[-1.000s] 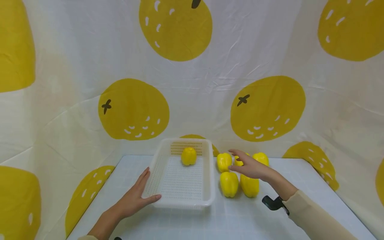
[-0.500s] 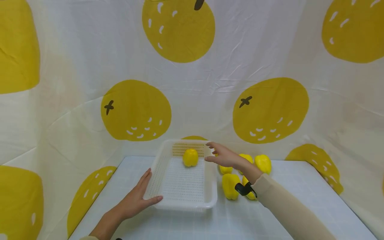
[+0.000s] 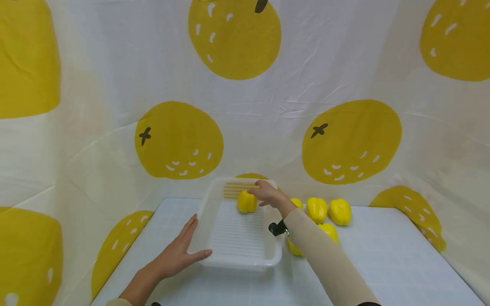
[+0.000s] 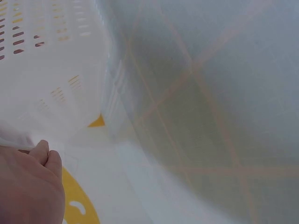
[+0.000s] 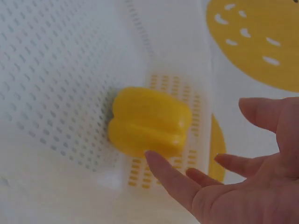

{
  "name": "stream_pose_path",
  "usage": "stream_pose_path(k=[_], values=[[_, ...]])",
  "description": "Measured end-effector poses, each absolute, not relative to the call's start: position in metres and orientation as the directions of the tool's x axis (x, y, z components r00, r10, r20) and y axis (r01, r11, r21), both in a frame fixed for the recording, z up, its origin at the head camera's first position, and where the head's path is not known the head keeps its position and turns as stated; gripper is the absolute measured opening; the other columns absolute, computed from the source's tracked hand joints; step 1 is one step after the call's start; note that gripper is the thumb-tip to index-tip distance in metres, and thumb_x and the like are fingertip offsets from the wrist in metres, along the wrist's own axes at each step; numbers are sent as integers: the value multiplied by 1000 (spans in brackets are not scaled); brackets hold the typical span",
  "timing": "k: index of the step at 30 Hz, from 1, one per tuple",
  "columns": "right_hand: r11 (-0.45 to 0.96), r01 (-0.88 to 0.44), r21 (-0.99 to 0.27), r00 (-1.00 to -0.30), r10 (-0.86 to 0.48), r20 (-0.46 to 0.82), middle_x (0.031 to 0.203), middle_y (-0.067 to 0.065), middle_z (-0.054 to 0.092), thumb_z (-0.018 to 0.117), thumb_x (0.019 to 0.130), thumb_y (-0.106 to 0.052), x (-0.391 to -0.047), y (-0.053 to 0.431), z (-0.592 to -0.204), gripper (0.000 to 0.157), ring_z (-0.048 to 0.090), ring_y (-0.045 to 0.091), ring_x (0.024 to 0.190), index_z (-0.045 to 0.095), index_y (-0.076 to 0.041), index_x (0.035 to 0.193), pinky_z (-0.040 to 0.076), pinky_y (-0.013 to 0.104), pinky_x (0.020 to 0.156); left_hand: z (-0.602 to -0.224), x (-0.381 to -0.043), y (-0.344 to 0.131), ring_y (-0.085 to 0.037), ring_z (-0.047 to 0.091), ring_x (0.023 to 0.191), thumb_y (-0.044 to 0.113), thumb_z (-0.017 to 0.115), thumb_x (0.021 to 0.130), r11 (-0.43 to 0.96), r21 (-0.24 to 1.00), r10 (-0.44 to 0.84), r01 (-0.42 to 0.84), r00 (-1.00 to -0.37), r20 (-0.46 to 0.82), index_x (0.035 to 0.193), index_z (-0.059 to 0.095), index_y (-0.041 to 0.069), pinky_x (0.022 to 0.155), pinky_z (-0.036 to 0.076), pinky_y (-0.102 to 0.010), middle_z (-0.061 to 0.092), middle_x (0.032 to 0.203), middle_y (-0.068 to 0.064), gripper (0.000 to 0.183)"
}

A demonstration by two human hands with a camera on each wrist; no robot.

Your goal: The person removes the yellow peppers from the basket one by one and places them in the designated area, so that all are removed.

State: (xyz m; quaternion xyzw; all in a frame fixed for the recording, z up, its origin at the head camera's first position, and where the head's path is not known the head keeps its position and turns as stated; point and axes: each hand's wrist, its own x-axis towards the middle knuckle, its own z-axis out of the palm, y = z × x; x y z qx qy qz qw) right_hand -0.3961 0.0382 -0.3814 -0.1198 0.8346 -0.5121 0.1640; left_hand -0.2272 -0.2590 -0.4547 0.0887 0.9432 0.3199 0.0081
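Note:
A yellow bell pepper lies near the far end inside a white perforated plastic basket. My right hand reaches over the basket's far right rim beside this pepper, its fingers spread and loosely bent. In the right wrist view one fingertip overlaps the pepper's edge; whether it touches, I cannot tell. My left hand rests against the basket's near left side, fingers fairly straight along the outside and thumb at the front corner. The left wrist view shows the fingertips close to the basket rim.
Several more yellow bell peppers sit on the pale table to the right of the basket, partly hidden by my right sleeve. A white cloth with large yellow fruit prints hangs behind the table.
My right hand has moved left, from above the peppers on the table to over the basket beside the pepper inside. My left hand stays at the basket's side.

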Motion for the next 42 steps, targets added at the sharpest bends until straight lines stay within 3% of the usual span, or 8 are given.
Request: stream_pose_path(k=[9,16,24,33,37,42], values=[[403,112,-908,-947,-234,-221,164,25,24,55,105,-22,-410,24,-404,71,37,48,144,19,0,162,47,62,104,-453,-228,-255,-35,13,157,68,69,86,784,597,181,169,-983,40,166,6,15,118,22,-67,-1,173,-1,115],[352,149,-924,-957,-183,-224,154,26,39,56,105,-17,-416,13,-416,60,46,50,135,32,0,157,51,59,100,-452,-228,-257,-35,14,156,66,70,87,781,590,200,206,-977,76,166,7,12,119,22,-65,1,173,-3,115],[312,130,-941,-933,-282,-222,152,26,40,69,96,-7,-410,10,-415,58,46,48,135,44,0,148,54,58,96,-453,-227,-259,-35,14,156,66,70,87,780,586,204,219,-975,93,166,7,11,119,23,-65,1,173,-4,115],[285,157,-946,-900,-353,-256,138,22,47,74,91,-5,-406,11,-418,56,58,39,114,48,-5,141,57,56,90,-454,-227,-260,-34,14,156,66,70,86,781,589,199,210,-976,85,166,7,12,120,23,-64,1,173,-2,115],[303,144,-942,-879,-398,-262,146,23,44,73,92,-6,-403,10,-420,60,53,45,126,48,-9,147,58,55,90,-455,-227,-261,-35,14,156,68,69,86,784,589,187,195,-979,76,166,7,12,119,22,-65,1,173,-3,115],[322,122,-939,-844,-464,-269,158,21,36,70,94,-7,-399,9,-420,58,34,53,142,52,-9,149,56,57,93,-457,-227,-260,-36,14,156,69,69,86,781,599,180,178,-982,58,166,6,13,119,21,-66,1,173,-5,116]])
